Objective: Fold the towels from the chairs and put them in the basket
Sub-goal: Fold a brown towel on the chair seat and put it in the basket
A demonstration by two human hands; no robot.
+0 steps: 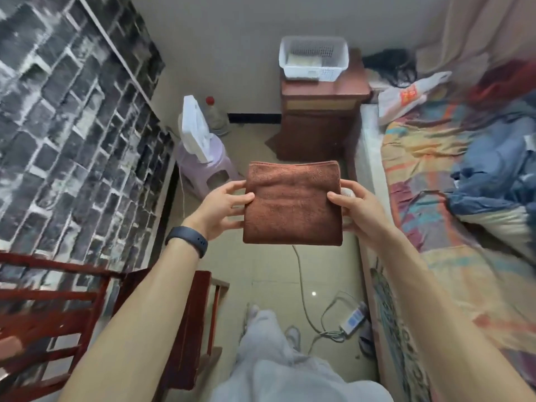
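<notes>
A brown towel (292,203), folded into a flat rectangle, is held out in front of me above the floor. My left hand (223,208) grips its left edge with the thumb on top. My right hand (358,210) grips its right edge the same way. A white plastic basket (336,69) stands on a dark wooden nightstand (319,111) straight ahead, beyond the towel, with a pale folded item lying inside it. Red wooden chairs (72,309) stand at my lower left; no towels show on them.
A bed (452,198) with a colourful sheet, blue clothing and a plastic bag runs along the right. A lilac stool (203,169) holding a white object stands at the left by the brick-pattern wall. A power strip (352,319) and cables lie on the floor.
</notes>
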